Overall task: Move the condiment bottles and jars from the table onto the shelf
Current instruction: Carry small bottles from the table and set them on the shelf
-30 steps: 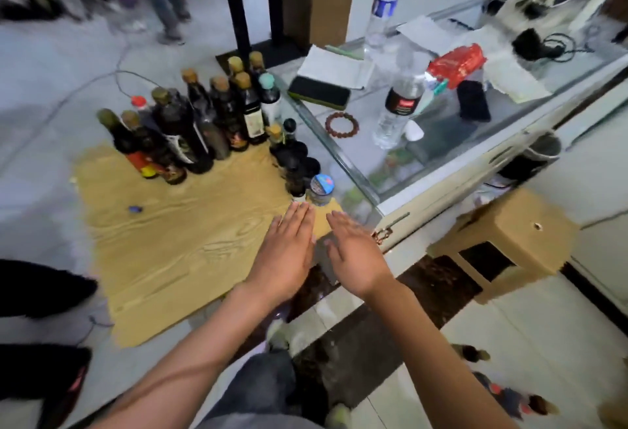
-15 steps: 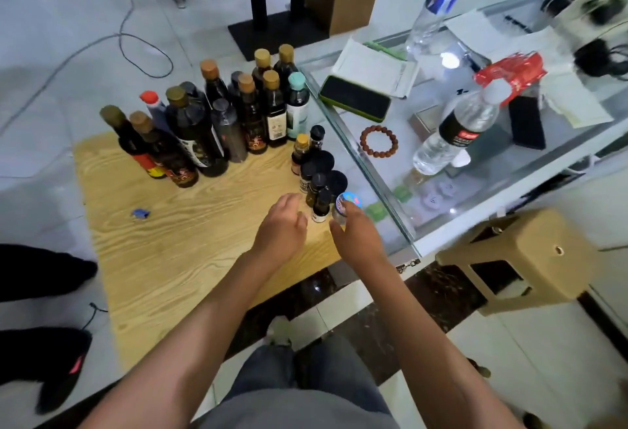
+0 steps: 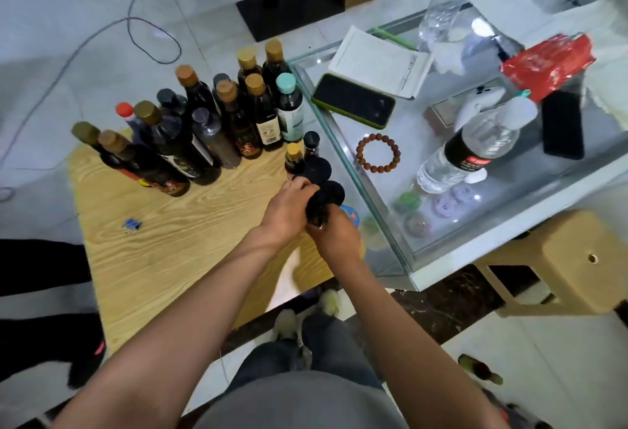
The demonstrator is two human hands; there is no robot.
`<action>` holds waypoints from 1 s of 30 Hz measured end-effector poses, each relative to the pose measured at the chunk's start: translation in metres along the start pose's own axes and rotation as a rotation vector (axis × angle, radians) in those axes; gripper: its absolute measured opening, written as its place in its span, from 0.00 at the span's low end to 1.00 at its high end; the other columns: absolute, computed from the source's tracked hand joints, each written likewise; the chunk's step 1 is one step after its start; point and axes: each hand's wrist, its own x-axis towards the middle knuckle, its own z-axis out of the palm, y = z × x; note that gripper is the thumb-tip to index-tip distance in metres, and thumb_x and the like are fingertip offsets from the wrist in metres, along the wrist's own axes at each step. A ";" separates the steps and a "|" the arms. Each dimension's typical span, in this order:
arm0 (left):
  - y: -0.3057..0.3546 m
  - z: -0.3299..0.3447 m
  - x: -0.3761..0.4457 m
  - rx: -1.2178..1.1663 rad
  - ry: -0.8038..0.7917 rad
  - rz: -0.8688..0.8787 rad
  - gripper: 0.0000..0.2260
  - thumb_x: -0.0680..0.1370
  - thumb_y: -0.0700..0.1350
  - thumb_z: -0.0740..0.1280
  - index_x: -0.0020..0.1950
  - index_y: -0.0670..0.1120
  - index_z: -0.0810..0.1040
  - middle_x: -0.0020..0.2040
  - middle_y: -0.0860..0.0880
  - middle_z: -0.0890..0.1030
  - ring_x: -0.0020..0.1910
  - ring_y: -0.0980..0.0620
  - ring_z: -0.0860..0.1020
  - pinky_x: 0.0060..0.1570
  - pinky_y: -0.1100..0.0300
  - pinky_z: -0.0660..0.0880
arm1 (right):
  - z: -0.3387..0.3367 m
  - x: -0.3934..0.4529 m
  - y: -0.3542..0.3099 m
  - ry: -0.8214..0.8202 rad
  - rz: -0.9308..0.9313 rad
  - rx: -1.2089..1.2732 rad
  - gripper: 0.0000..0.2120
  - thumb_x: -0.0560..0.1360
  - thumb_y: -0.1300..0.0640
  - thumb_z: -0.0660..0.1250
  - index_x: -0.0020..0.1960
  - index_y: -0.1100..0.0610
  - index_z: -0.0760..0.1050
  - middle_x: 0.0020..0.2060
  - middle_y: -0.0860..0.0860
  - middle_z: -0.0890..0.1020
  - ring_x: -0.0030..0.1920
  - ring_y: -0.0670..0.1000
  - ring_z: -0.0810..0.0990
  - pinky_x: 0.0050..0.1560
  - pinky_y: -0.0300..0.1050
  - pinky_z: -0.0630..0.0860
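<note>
On the wooden table [image 3: 153, 258], a cluster of tall dark condiment bottles [image 3: 204, 129] stands at the far side. A row of small jars with black lids [image 3: 317, 168] and small bottles [image 3: 294, 156] runs along the right edge, beside the glass counter. My left hand [image 3: 289, 211] curls its fingers round a small dark bottle [image 3: 316, 209] in that row. My right hand [image 3: 334, 236] grips the same dark cluster from the near side. It partly hides a blue-lidded jar [image 3: 351, 216]. Blur hides exactly which piece each hand holds.
The glass counter [image 3: 441, 258] on the right carries a phone [image 3: 353, 100], a bead bracelet [image 3: 378, 153], water bottles [image 3: 472, 146], papers and a red packet [image 3: 547, 66]. A tan stool [image 3: 571, 258] stands below it. A blue clip [image 3: 132, 224] lies on the table. Someone's dark legs are at the left edge.
Both hands went forward from flat at the table's near edge to the row of small jars, and their fingers curled round the small dark bottles. The view dropped closer to the table.
</note>
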 end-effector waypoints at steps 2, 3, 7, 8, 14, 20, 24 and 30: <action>-0.001 0.001 0.004 0.012 -0.019 0.001 0.23 0.76 0.37 0.65 0.71 0.44 0.71 0.65 0.44 0.70 0.63 0.43 0.68 0.60 0.49 0.70 | 0.001 0.004 0.003 -0.018 -0.034 -0.014 0.15 0.75 0.49 0.70 0.56 0.57 0.75 0.50 0.54 0.81 0.48 0.56 0.80 0.39 0.48 0.73; -0.002 0.002 0.005 0.026 -0.029 0.001 0.24 0.76 0.37 0.65 0.72 0.45 0.70 0.65 0.44 0.69 0.63 0.43 0.68 0.59 0.49 0.70 | 0.002 0.005 0.004 -0.032 -0.054 -0.013 0.13 0.75 0.50 0.69 0.55 0.57 0.75 0.49 0.55 0.81 0.48 0.57 0.80 0.38 0.47 0.70; -0.002 0.004 0.010 0.115 -0.038 -0.009 0.25 0.74 0.41 0.68 0.71 0.45 0.69 0.59 0.44 0.68 0.58 0.43 0.69 0.54 0.50 0.72 | 0.004 0.006 0.006 -0.046 -0.104 0.008 0.10 0.75 0.53 0.67 0.52 0.57 0.74 0.47 0.55 0.80 0.46 0.57 0.79 0.37 0.45 0.65; -0.002 0.005 0.011 0.126 -0.023 -0.004 0.21 0.75 0.42 0.67 0.67 0.45 0.72 0.57 0.44 0.68 0.56 0.43 0.70 0.52 0.50 0.72 | 0.004 0.006 0.007 -0.040 -0.114 0.028 0.09 0.74 0.55 0.68 0.52 0.57 0.75 0.47 0.55 0.80 0.46 0.57 0.79 0.37 0.45 0.65; -0.008 0.005 0.006 0.015 -0.029 -0.009 0.17 0.72 0.37 0.70 0.61 0.44 0.77 0.56 0.44 0.74 0.56 0.44 0.73 0.53 0.53 0.71 | -0.002 0.005 0.017 -0.097 -0.094 0.237 0.10 0.71 0.62 0.71 0.52 0.58 0.78 0.46 0.54 0.82 0.46 0.54 0.79 0.46 0.51 0.75; -0.014 0.002 -0.020 -0.348 0.012 -0.103 0.16 0.67 0.33 0.75 0.52 0.46 0.79 0.50 0.50 0.82 0.51 0.51 0.78 0.46 0.69 0.70 | -0.018 -0.007 0.022 -0.159 0.012 0.511 0.09 0.70 0.69 0.71 0.47 0.58 0.78 0.35 0.45 0.79 0.33 0.36 0.76 0.35 0.27 0.69; -0.010 -0.010 -0.034 -0.609 -0.036 -0.144 0.17 0.68 0.31 0.76 0.53 0.43 0.78 0.51 0.46 0.82 0.52 0.49 0.79 0.56 0.60 0.73 | -0.025 -0.024 0.021 -0.121 0.062 0.666 0.10 0.70 0.69 0.70 0.51 0.63 0.81 0.39 0.51 0.82 0.39 0.44 0.79 0.43 0.34 0.76; 0.007 -0.028 -0.061 -0.819 -0.104 -0.106 0.19 0.70 0.32 0.74 0.59 0.41 0.75 0.51 0.46 0.82 0.48 0.54 0.79 0.52 0.67 0.74 | -0.035 -0.065 0.018 -0.019 0.065 0.796 0.10 0.72 0.67 0.71 0.50 0.56 0.80 0.42 0.51 0.82 0.39 0.42 0.80 0.42 0.30 0.75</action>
